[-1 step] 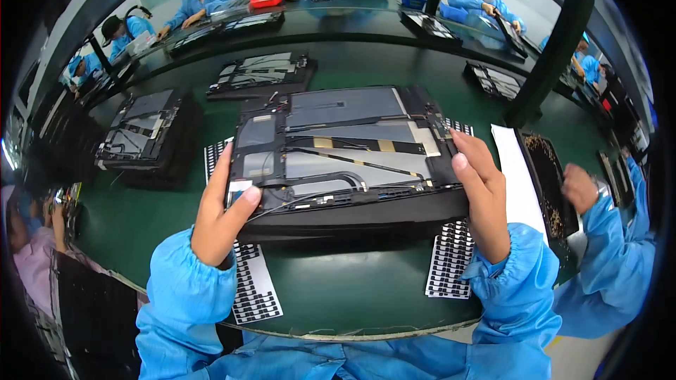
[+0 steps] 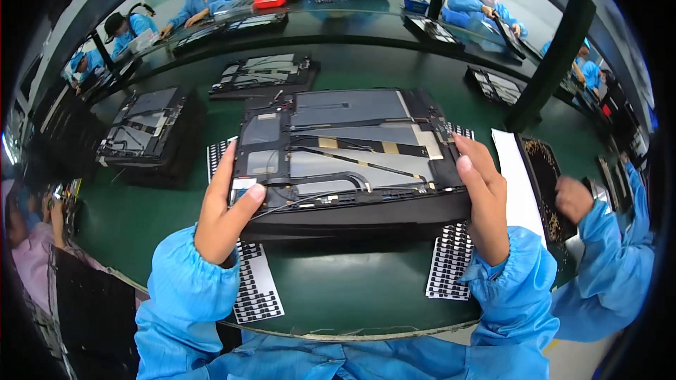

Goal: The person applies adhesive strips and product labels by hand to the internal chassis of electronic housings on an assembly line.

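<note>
The green table point(image 2: 345, 281) carries everything here. On or just above it, at 12 o'clock from the wearer, is a dark electronics panel point(image 2: 352, 142) with exposed cables; contact beneath is hidden. A panel stack point(image 2: 144, 123) lies toward 9 o'clock. Sheets of black tabs peek out at 7 point(image 2: 259, 292) and 5 o'clock point(image 2: 449, 267). The left hand point(image 2: 224, 219), at 8, and right hand point(image 2: 487, 200), at 4, have fingers clamped on the panel's sides. The step appears to be two-handed positioning; moving it further calls for keeping both grips level.
</note>
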### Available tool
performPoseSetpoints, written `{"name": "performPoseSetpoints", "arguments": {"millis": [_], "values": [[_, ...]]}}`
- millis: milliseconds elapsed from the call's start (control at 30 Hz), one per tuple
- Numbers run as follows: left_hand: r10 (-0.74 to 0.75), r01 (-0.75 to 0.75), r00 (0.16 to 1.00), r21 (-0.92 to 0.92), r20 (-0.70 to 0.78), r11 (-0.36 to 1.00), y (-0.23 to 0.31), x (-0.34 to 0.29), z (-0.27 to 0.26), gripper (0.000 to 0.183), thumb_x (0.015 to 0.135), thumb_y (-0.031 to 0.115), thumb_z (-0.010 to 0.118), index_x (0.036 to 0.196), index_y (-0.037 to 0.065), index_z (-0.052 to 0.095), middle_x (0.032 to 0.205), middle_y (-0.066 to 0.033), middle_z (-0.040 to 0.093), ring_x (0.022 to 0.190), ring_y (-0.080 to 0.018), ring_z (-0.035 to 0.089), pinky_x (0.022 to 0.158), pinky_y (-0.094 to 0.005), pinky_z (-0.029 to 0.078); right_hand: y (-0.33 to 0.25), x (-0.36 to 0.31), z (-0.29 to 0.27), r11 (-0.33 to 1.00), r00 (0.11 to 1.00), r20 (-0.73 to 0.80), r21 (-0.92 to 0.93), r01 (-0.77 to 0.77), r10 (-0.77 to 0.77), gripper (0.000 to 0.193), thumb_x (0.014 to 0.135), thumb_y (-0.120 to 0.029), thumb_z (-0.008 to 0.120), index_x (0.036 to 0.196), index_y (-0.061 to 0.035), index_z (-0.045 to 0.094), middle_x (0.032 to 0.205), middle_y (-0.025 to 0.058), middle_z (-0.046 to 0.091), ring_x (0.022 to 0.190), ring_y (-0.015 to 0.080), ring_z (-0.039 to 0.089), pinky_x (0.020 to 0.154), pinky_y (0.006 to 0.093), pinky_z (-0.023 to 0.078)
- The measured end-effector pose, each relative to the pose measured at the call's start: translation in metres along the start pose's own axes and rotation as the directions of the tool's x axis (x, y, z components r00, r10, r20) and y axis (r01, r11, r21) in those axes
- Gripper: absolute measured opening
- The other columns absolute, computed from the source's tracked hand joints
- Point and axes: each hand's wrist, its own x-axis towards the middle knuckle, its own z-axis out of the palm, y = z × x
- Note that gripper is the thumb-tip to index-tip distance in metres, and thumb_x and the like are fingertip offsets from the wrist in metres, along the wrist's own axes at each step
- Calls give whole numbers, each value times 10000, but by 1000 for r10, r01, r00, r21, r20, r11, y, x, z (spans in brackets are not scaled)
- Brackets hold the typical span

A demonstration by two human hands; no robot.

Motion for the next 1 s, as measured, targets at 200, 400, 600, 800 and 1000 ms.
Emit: {"name": "performPoseSetpoints", "arguments": {"millis": [200, 400, 600, 800, 1000], "values": [[71, -82, 995, -157, -69, 984, 12, -3, 3, 682, 795, 188, 564, 1323, -61, 212, 1257, -166, 397, 1143, -211, 400, 977, -303, 275, -18, -3, -2, 998, 990, 139, 46, -43, 36, 631, 621, -191, 705, 1138, 71, 455, 1126, 138, 444, 1035, 217, 446, 916, 301, 313], [14, -36, 996, -260, -88, 965, 8, -8, 8, 682, 789, 177, 568, 1318, -67, 215, 1239, -167, 414, 1130, -208, 412, 970, -301, 284, -18, -8, 2, 981, 991, 130, -190, 23, 2, 706, 559, -219, 761, 1131, 65, 458, 1165, 184, 436, 1071, 272, 448, 928, 335, 329], [6, -34, 995, -299, -96, 954, 9, -8, 14, 684, 786, 152, 570, 1318, -71, 204, 1209, -167, 442, 1087, -202, 445, 953, -290, 307, -21, -7, 7, 943, 995, 99, -332, 31, 2, 693, 556, -235, 764, 1109, 69, 477, 1165, 204, 443, 1081, 299, 449, 942, 341, 329], [38, -40, 998, -53, -55, 998, -9, -8, 2, 707, 787, 180, 582, 1318, -79, 193, 1223, -176, 426, 1115, -217, 420, 957, -290, 301, -27, -6, 11, 939, 988, 149, -344, 11, 43, 673, 574, -208, 750, 1138, 33, 473, 1142, 174, 464, 1084, 282, 448, 948, 331, 318], [159, -208, 978, -642, -134, 738, 39, -11, 0, 708, 769, 83, 610, 1324, -65, 195, 1210, -100, 441, 1079, -135, 416, 925, -261, 321, -73, -6, 7, 997, 992, 116, -58, 47, -40, 791, 656, -387, 635, 1244, 68, 364, 1205, 185, 447, 1125, 257, 426, 991, 335, 258]]}}
